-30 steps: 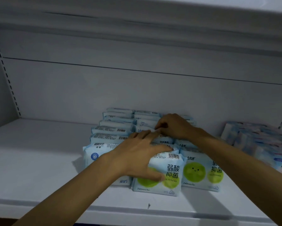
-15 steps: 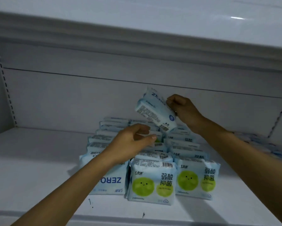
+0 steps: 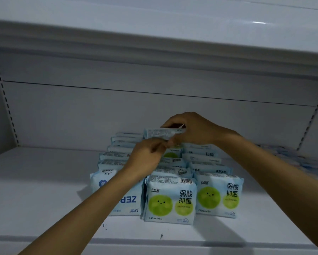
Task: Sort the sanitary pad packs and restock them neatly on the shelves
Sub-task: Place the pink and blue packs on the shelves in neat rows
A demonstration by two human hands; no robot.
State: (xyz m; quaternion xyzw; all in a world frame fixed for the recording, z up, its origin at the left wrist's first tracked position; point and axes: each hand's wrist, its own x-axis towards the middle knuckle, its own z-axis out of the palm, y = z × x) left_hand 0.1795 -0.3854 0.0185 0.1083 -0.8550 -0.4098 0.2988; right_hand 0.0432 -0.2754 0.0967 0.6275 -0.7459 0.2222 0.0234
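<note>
Left hand point(image 3: 147, 157) reaches in from the lower left over the stacked goods. Its fingers are curled and their tips pinch the lower edge of the held pack point(image 3: 160, 134). Right hand point(image 3: 195, 129) comes in from the right and grips the same pack from above, fingers curled over its top edge and thumb beneath. The pack sits edge-on and roughly level in the air, above the back of the middle row.

Nearest the camera lies the white shelf point(image 3: 35, 196), with a few small dark marks near its front lip. Three packs stand upright side by side at its front, touching. The left front pack point(image 3: 103, 183), partly hidden by the left forearm, shows blue lettering upside down. The middle front pack point(image 3: 170, 201) and the right front pack point(image 3: 218, 196) each show two green circles, one with a smiling face, and black characters. Behind them, rows of packs point(image 3: 206, 161) run back toward the back panel point(image 3: 81, 116), with top edges and barcodes showing. At the far right of the shelf lie blurred packs point(image 3: 310, 162), and how they are arranged cannot be told. A slotted strip point(image 3: 7, 109) climbs the left corner, and the upper shelf point(image 3: 154, 34) spans overhead.
</note>
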